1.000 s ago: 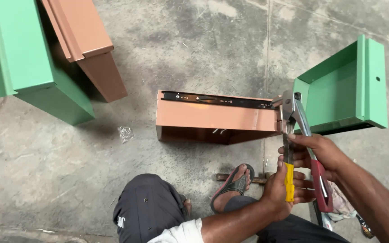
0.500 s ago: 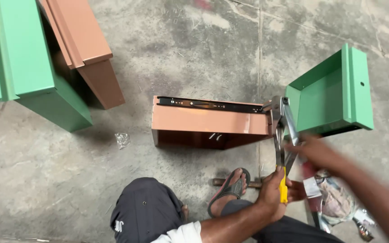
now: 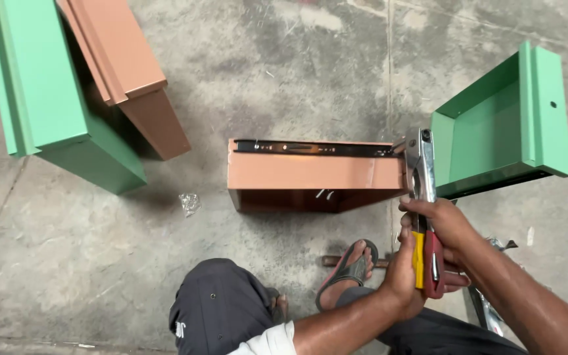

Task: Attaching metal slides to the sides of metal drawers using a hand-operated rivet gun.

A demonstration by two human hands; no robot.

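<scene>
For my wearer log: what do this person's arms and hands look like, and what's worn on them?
Both forearms are bare, with no gloves, watch or rings visible on the left hand or right hand. A bit of white sleeve shows at the left arm's upper end.

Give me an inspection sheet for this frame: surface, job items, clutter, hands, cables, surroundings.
Surface: bare grey concrete floor, stained and scuffed.
Job's things: brown drawer lying on its side, black slide rail along its top edge; riveter with red and yellow handles, its head at the rail's right end.
Clutter: small crumpled plastic bag on the floor; metal bits by the right knee, unclear.
Grippers: left hand and right hand both closed on the riveter handles.
Cables: nothing seen.
Surroundings: green drawer at right; green and brown drawers stacked upper left; sandalled foot under the brown drawer.
</scene>
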